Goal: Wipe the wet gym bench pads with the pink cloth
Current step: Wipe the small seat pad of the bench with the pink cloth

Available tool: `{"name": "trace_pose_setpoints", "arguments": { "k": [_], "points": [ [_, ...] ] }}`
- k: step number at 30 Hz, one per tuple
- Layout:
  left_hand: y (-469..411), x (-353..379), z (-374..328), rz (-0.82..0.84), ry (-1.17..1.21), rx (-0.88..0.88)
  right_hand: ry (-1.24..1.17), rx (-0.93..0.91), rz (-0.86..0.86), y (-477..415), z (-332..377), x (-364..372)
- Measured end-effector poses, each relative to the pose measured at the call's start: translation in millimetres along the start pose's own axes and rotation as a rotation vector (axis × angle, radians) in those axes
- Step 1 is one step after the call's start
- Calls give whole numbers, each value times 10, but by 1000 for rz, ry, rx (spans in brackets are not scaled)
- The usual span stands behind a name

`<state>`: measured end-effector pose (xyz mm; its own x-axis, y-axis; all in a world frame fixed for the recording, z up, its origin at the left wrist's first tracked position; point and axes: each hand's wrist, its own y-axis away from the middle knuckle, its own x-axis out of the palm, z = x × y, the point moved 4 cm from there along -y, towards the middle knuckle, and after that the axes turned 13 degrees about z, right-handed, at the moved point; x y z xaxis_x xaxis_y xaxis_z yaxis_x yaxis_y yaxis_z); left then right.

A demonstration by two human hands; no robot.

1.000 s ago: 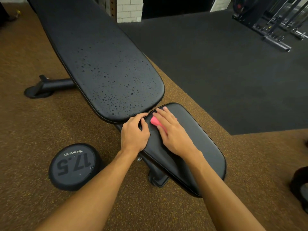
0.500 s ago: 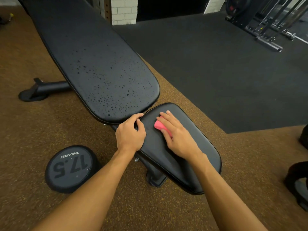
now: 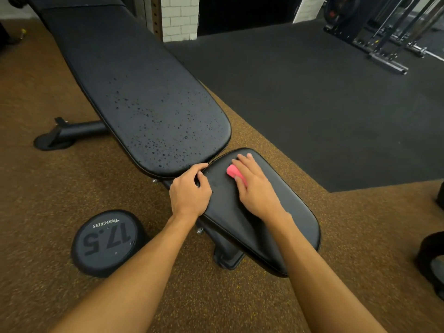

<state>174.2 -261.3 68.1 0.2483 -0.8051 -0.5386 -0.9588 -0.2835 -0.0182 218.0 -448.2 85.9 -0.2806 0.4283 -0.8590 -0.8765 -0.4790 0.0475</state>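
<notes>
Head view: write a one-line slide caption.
The right hand presses the pink cloth flat on the seat pad while the left hand grips its edge; droplets bead the back pad.

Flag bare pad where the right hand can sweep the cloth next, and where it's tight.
Free: the seat pad's right side, from the right hand out to its rim; the whole back pad, beaded with droplets, nothing on it. Tight: the gap between the pads, where the left hand grips the seat pad's edge beside the pink cloth.
</notes>
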Motion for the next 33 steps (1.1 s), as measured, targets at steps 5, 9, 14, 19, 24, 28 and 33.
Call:
{"name": "trace_pose_setpoints", "arguments": {
  "k": [5, 9, 14, 19, 24, 28, 33],
  "points": [
    [38, -15, 56, -35, 4, -43, 3, -61, 42, -277, 291, 207],
    [38, -3, 89, -61, 7, -73, 55, -220, 130, 9, 236, 153],
    [39, -2, 88, -69, 56, -106, -2, -14, 20, -228, 109, 79],
    [55, -9, 115, -79, 59, -134, 47, -136, 86, -245, 413, 269],
    [57, -5, 117, -82, 76, -166, 51, -144, 96, 11, 190, 86],
    [66, -12, 114, -79, 89, -173, 1, 11, 26, -298, 268, 139],
    [77, -28, 119, -71, 89, -144, 42, -180, 130, 39, 497, 288]
  ]
}}
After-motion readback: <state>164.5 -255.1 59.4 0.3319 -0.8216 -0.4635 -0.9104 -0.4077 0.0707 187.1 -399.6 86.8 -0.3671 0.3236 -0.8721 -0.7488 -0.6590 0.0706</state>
